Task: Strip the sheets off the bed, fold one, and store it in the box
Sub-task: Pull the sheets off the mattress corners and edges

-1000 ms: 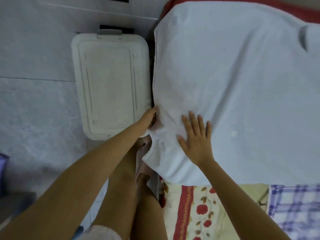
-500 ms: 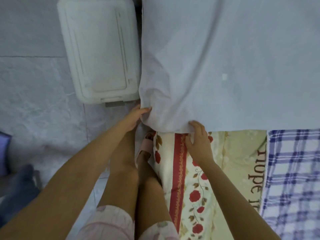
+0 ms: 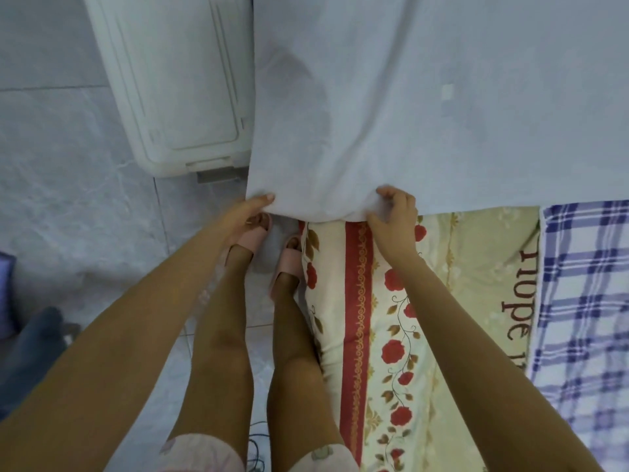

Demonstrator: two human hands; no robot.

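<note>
A person standing at the bedside holds the near edge of a white sheet (image 3: 408,97) with both bare hands. The left grip (image 3: 243,212) pinches the sheet's near-left corner, thumb on top and fingers beneath. The right grip (image 3: 394,216) is closed on the same edge further right, fingers curled over the cloth. The sheet lies spread across the far part of the bed. Nearer, a floral sheet (image 3: 371,318) with red roses and a red stripe shows beside a blue plaid sheet (image 3: 589,301) on the right. A white plastic storage box (image 3: 170,80), lid on, stands on the pale tiled floor (image 3: 68,172) just left of the bed. The person's feet, in pink slippers (image 3: 252,238), stand on the floor near the left grip.
</note>
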